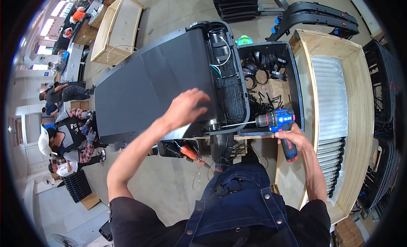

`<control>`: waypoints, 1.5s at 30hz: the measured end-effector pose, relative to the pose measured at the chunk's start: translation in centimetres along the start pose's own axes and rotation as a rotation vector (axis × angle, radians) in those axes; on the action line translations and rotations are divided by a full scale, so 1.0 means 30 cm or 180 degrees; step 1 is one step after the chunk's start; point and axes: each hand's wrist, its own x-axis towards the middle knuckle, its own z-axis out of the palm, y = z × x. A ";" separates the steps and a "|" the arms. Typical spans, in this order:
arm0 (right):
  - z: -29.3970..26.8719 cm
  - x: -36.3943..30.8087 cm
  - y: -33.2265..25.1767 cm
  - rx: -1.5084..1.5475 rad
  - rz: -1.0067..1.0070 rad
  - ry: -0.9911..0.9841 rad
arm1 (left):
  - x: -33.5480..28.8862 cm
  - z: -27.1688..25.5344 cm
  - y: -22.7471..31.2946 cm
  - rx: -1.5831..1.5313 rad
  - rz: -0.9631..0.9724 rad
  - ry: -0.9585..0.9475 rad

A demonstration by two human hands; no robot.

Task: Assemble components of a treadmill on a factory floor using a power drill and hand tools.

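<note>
My right hand (294, 136) grips the handle of a blue and red cordless drill (280, 119). Its long thin bit points left, to the near corner of a treadmill deck, by the roller end (212, 124). Over the wide black belt (161, 73) hovers my left hand (186, 107), fingers apart and slightly curled, holding nothing. Whether it touches the belt I cannot tell. At the deck's right end lies an uncovered motor bay (227, 73), with a ribbed black part and white and green wires.
Right of the deck, a dark bin (295, 77) contains black rings and small black parts. Beyond it stands a wooden crate (313, 90) of metal rollers (330, 162). An orange power tool (189, 152) hangs below the deck's near edge. Several people work at far left.
</note>
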 end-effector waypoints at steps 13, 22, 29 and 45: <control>0.026 0.011 -0.023 -0.0209 0.0061 0.0153 | -0.159 0.413 -0.128 0.0583 0.0389 0.2414; 0.022 0.025 -0.003 -0.0294 0.0061 0.0167 | -0.174 0.411 -0.165 0.0233 0.0563 0.2348; 0.026 0.026 -0.004 -0.0209 0.0076 0.0129 | -0.178 0.401 -0.162 0.0109 0.0648 0.2308; 0.006 0.023 -0.010 -0.0167 -0.0141 -0.0026 | -0.189 0.393 -0.127 0.0116 0.0514 0.2175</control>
